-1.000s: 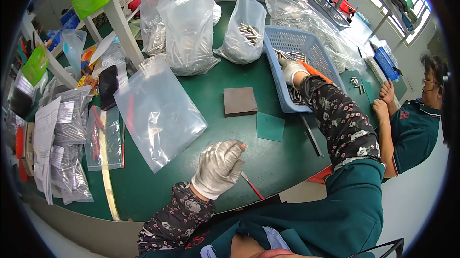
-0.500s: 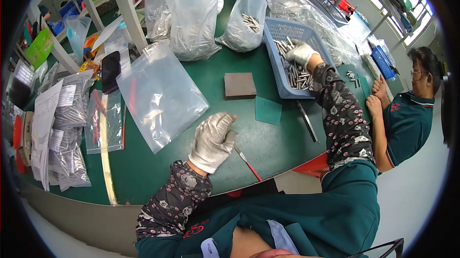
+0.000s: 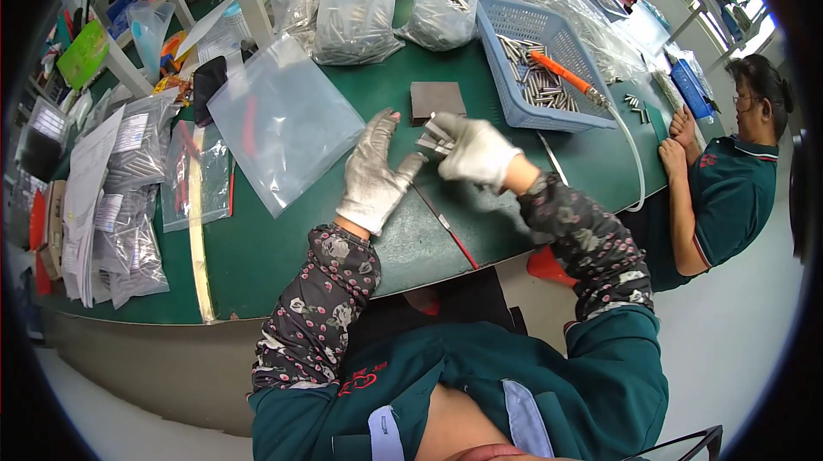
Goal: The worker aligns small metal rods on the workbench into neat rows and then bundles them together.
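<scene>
My right hand (image 3: 482, 152), in a pale work glove, closes around several small metal pins (image 3: 435, 137) over the middle of the green table. Facing it, my gloved left hand (image 3: 374, 174) has its fingers stretched out and thumb apart, with nothing in it. The pins are close to the left thumb; I cannot tell if they touch it. Just beyond the hands lies a flat brown block (image 3: 435, 99). A blue basket (image 3: 557, 121) of metal pins stands to the right, with an orange tool on a pale hose (image 3: 561, 72) lying across it.
A thin red-handled tool (image 3: 460, 244) lies near the table's front edge. An empty clear bag (image 3: 287, 127) is on the left, beside bagged parts (image 3: 129, 238) and papers. Bags of pins (image 3: 356, 24) stand at the back. Another person (image 3: 729, 178) sits at the right.
My right hand has come out of the basket with metal pins and moved left, next to my left hand. The left fingers have straightened. The orange tool now shows across the basket.
</scene>
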Demonstrator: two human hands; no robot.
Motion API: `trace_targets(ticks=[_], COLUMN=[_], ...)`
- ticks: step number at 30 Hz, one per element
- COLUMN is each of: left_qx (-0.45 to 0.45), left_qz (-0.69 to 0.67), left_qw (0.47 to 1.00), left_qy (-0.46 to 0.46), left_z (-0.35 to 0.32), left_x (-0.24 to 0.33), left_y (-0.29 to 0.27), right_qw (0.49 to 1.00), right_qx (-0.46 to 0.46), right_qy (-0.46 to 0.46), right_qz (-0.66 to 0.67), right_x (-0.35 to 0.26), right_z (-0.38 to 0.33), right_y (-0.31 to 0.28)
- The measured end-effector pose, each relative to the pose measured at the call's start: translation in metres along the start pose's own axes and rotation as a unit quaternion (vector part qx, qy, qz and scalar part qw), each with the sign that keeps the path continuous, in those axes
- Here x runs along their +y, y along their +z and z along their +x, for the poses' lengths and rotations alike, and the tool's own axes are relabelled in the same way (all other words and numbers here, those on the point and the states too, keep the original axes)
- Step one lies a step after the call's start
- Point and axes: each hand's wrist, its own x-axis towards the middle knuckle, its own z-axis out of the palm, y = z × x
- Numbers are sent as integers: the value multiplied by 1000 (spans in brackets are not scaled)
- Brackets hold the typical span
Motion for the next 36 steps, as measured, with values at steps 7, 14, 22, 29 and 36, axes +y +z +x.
trace_targets(ticks=[7,14,22,29,36], left_qx=[-107,-192,-148,-145,-141], left_qz=[18,186,151,160,137], left_qw=[994,964,976,974,977], left_qy=[-25,3,54,62,76], left_z=[-4,1,0,-4,-4], left_x=[-1,10,8,9,9], left_y=[-5,-6,-3,-8,-7], right_qw=[940,954,978,967,864], right_qx=[-101,-58,6,182,-44], right_qy=[-1,-67,-128,74,373], right_qz=[-327,-286,-164,-161,-337], right_x=[-31,-8,-2,27,75], right_z=[19,19,-6,-7,27], right_y=[22,5,-30,-129,-139])
